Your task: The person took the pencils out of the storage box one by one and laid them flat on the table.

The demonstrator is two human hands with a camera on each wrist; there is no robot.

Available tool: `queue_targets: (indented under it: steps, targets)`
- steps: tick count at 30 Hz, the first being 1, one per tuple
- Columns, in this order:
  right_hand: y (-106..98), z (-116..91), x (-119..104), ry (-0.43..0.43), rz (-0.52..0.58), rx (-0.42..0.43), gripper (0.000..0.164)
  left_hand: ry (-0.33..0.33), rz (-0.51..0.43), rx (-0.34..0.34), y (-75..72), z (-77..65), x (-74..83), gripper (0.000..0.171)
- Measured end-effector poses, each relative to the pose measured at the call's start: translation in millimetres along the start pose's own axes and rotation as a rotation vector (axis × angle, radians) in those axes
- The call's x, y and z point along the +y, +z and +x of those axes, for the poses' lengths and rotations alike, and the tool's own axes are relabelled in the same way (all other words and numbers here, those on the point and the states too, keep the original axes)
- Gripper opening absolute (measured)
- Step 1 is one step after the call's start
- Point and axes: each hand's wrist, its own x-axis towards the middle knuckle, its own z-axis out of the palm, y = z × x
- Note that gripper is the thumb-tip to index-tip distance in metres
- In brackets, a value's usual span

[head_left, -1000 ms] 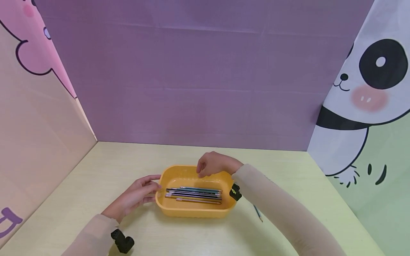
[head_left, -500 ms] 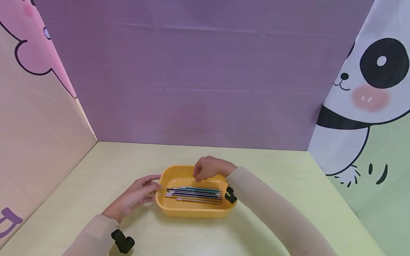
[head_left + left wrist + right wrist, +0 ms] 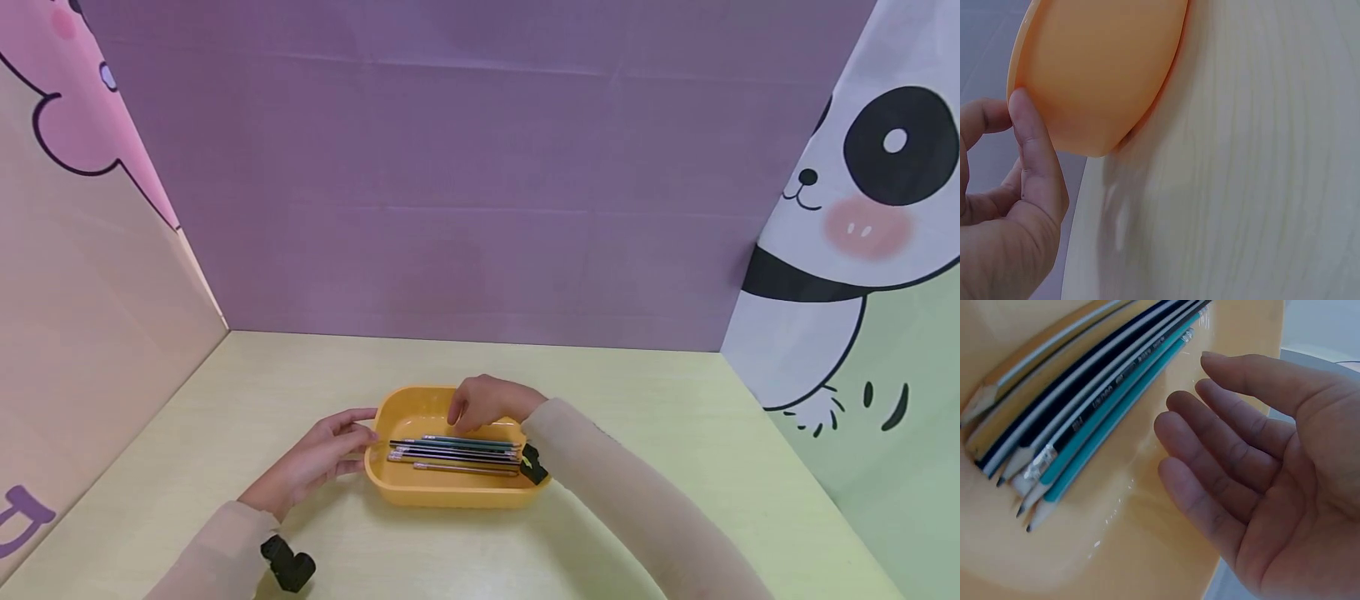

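A yellow plastic basin (image 3: 420, 497) stands on the table with several pencils (image 3: 453, 454) lying side by side on its floor. They are teal, black, dark blue and gold, some tipped with erasers. My left hand (image 3: 330, 454) pinches the basin's left rim; in the left wrist view its thumb (image 3: 1032, 134) lies on the outer wall. Over the far side of the basin, my right hand (image 3: 487, 402) reaches down beside the teal pencils (image 3: 1110, 425). Its fingers (image 3: 1179, 484) are loosely bent and hold nothing in the right wrist view.
The pale wooden table (image 3: 300, 367) meets a purple back panel (image 3: 480, 192). Printed panels stand on both sides, the right one with a panda (image 3: 870, 183). A black wrist camera (image 3: 288, 564) sits on the left sleeve.
My right hand has moved lower and slightly left into the basin. The pencil lying on the table at the right has gone out of sight behind the right forearm. The left hand stays put.
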Motion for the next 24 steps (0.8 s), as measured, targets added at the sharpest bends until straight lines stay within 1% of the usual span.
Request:
queue_targets:
  steps: [7, 16, 24]
  targets:
    - [4, 0, -4, 0.001, -0.050, -0.004, 0.014, 0.004, -0.005, -0.001, 0.5, -0.5, 0.9, 0.060]
    - [12, 2, -2, -0.010, -0.046, 0.002, 0.009, 0.017, -0.015, -0.011, -0.3, 0.2, -0.9, 0.060]
    - [17, 3, -1, -0.012, -0.042, -0.007, 0.018, 0.024, -0.012, -0.002, 0.2, -0.3, 0.0, 0.059]
